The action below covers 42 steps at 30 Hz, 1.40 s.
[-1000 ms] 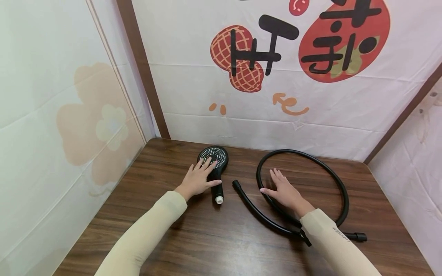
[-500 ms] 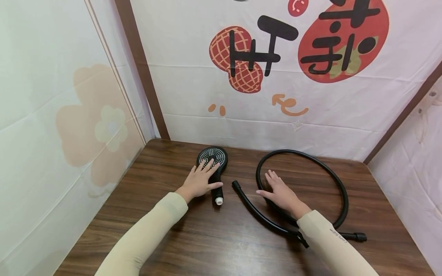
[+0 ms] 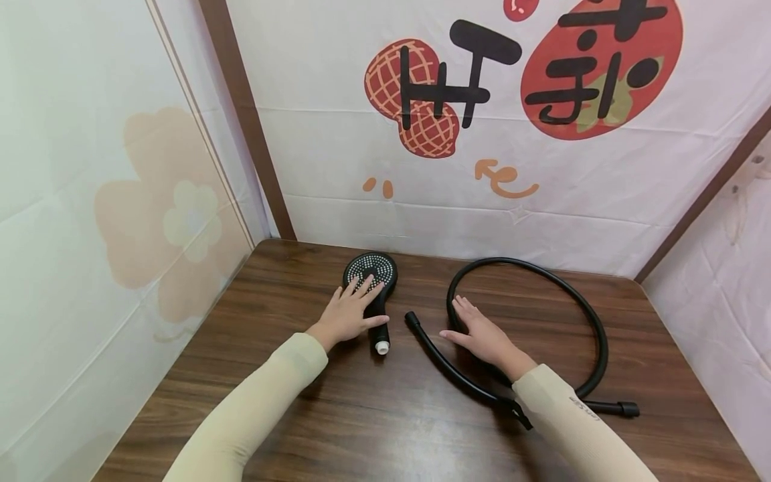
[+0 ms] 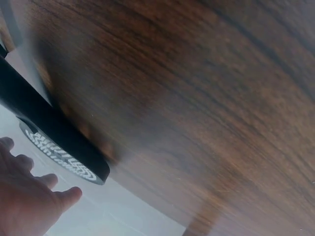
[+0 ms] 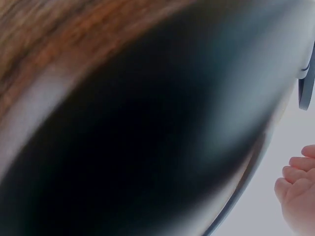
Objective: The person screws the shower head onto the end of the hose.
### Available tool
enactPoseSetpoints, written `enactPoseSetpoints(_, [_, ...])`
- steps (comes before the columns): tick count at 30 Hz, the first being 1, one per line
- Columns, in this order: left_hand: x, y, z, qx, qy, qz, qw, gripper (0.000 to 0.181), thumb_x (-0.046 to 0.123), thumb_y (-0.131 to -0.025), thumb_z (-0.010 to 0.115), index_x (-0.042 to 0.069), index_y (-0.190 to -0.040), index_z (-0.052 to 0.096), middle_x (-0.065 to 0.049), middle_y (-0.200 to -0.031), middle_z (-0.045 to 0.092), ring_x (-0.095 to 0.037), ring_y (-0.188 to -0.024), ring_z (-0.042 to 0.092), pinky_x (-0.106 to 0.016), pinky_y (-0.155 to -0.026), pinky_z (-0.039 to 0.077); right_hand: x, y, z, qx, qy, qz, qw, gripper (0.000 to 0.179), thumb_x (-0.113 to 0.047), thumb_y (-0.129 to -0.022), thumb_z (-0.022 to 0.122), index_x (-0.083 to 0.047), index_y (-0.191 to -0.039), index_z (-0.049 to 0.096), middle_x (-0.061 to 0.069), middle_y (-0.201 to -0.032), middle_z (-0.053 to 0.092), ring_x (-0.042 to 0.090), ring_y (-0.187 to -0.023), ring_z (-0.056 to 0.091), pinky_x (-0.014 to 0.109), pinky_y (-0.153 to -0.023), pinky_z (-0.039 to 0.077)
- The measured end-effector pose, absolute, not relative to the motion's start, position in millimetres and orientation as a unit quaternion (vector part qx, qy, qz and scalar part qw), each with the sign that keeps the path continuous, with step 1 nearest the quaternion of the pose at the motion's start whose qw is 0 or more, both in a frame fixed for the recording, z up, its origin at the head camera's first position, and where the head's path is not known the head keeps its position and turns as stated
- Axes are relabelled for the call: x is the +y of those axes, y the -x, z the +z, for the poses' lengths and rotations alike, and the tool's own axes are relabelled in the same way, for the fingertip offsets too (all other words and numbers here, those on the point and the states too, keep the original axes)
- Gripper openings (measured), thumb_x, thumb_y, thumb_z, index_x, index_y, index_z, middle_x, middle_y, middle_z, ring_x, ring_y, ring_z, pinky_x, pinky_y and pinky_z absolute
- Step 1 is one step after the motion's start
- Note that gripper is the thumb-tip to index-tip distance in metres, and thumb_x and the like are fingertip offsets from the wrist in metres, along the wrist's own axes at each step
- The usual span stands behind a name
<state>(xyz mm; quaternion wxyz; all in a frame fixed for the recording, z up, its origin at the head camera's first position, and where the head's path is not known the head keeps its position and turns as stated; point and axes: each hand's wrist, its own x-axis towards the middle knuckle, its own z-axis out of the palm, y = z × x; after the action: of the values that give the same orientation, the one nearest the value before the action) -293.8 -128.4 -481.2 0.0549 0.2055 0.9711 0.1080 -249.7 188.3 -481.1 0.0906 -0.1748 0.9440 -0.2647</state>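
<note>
A black handheld shower head [image 3: 385,268] lies face up on the wooden table, its white threaded end [image 3: 382,347] toward me. Over its face and handle my left hand [image 3: 345,316] is spread with straight fingers. In the left wrist view a gap shows between this hand [image 4: 29,196] and the shower head [image 4: 54,132]. A black shower hose [image 3: 587,314] lies looped on the right. Above the loop's left side my right hand [image 3: 486,340] is held with straight fingers, gripping nothing. Blurred and very close, the hose [image 5: 147,128] fills much of the right wrist view.
The brown wooden table [image 3: 385,428] ends at a white printed cloth wall [image 3: 337,221] behind. Cloth also hangs on the left and right sides. One hose end [image 3: 412,320] points toward the shower head; the other end [image 3: 628,409] lies to the right, past my sleeve.
My right hand has drifted left over the hose loop, now covering its left side. The left hand stays over the shower head. Shower head and hose lie where they were.
</note>
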Motion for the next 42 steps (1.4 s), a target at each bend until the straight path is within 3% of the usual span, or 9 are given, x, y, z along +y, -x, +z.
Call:
enactPoseSetpoints(9, [-127.6,295.7,-484.1,0.971,-0.204,0.111,0.059,0.079,0.067,-0.095,0.044,0.03,-0.159,0.017,-0.002,-0.169,0.009,-0.035,-0.155,0.007,-0.064,-0.121,0.013,183.1,249.0,-479.5,0.94,0.18,-0.274,0.096,0.088,-0.059,-0.096,0.054,-0.005,-0.157,0.022,0.015,-0.167,0.014,0.037,-0.154,0.015,0.061,-0.119,0.023])
enactPoseSetpoints(20, [-126.4,291.6,-483.3,0.972,-0.201,0.111,0.056,0.077,0.062,-0.097,0.048,0.029,-0.159,0.018,-0.003,-0.169,0.011,-0.035,-0.155,0.009,-0.065,-0.12,0.016,179.5,249.3,-484.2,0.938,0.174,-0.282,0.101,0.086,-0.06,-0.095,0.053,-0.007,-0.157,0.026,0.015,-0.166,0.018,0.038,-0.15,0.025,0.061,-0.118,0.026])
enactPoseSetpoints(42, [-110.1,271.0,-484.1,0.917,-0.06,0.386,0.079,0.086,0.033,-0.093,0.07,0.004,-0.158,0.02,-0.017,-0.166,0.015,-0.038,-0.151,0.022,-0.053,-0.121,0.026,178.0,246.6,-487.9,0.933,0.162,-0.3,0.113,0.087,-0.061,-0.095,0.052,-0.006,-0.157,0.025,0.013,-0.166,0.017,0.035,-0.152,0.022,0.058,-0.119,0.026])
